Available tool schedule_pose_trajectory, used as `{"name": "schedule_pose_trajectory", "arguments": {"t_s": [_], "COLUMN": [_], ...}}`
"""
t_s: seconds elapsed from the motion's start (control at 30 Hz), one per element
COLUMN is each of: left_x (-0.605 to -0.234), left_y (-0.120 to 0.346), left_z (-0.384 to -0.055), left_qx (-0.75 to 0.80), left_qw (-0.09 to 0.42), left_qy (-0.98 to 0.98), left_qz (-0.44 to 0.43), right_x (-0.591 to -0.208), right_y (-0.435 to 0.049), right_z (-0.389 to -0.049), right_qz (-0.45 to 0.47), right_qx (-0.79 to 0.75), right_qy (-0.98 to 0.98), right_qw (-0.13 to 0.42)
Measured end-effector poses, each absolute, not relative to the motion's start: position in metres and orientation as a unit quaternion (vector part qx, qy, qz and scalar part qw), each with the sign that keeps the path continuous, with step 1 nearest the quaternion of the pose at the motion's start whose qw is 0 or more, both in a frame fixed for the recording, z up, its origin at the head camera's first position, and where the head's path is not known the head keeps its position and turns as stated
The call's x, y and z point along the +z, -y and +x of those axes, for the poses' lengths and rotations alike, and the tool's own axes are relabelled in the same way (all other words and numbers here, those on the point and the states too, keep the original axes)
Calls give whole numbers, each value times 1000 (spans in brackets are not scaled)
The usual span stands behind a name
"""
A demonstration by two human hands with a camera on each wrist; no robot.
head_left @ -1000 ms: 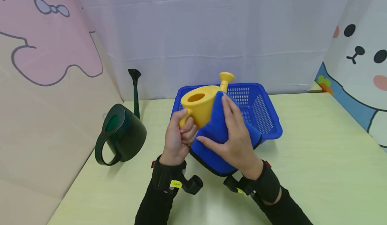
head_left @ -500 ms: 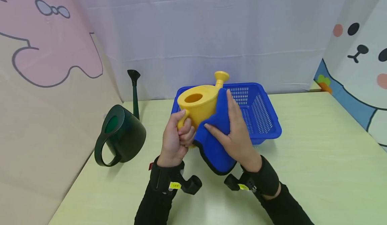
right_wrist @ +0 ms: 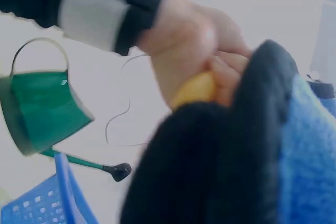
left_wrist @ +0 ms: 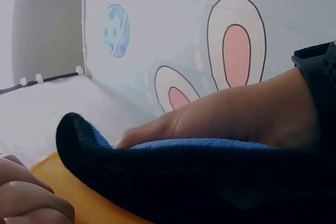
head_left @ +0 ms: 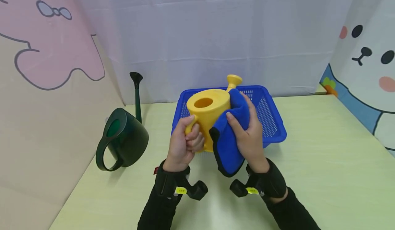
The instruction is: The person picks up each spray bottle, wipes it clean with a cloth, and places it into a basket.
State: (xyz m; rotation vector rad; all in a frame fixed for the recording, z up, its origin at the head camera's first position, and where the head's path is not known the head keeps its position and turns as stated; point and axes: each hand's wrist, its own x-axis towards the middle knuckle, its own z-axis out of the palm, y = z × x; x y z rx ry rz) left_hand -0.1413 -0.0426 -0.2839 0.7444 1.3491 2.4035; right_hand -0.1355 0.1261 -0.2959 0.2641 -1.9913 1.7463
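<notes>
A yellow watering can point(head_left: 207, 115) is held up in front of the basket, its rose pointing up and away. My left hand point(head_left: 186, 142) grips the can's handle, fingers curled round it. In my right hand point(head_left: 249, 134) is a blue cloth point(head_left: 229, 144) with black edging, thumb on the near side, pressed against the can's right side. The cloth's lower part hangs down loosely. From the left wrist view, the cloth point(left_wrist: 199, 144) hides most of the yellow can point(left_wrist: 92, 198). The cloth's dark edge covers much of the right wrist view.
Behind the can stands a blue plastic basket point(head_left: 279, 134) with perforated walls. A dark green watering can point(head_left: 132, 142) with a long spout is on the table's left side, near the side wall. The pale table point(head_left: 324, 161) meets a white curtain point(head_left: 216, 34) at the back.
The yellow can has shifted left, then back right, turning slightly. My right hand has bunched the cloth and now grips it along the can's right side. The green can stays put.
</notes>
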Motion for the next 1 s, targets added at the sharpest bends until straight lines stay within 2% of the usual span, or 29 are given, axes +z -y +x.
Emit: {"name": "schedule_pose_trajectory", "arguments": {"t_s": [0.3,0.47,0.6,0.73,1.0], "left_x": [-279,-280,-282,-283,-286], "left_y": [38,37,36,35,36], "left_z": [-136,-135,-136,-138,-139], "left_qx": [827,816,816,814,800], "left_qw": [123,107,108,121,124], "left_qy": [-517,-533,-530,-520,-510], "left_qz": [184,195,205,228,291], "right_x": [-305,-309,-308,-304,-297], "right_y": [-102,-97,-100,-107,-124], "right_z": [-125,-126,-127,-128,-133], "right_qz": [158,170,168,156,112], "right_qx": [489,461,476,519,662], "right_qy": [735,721,718,712,670], "right_qw": [442,489,479,446,317]}}
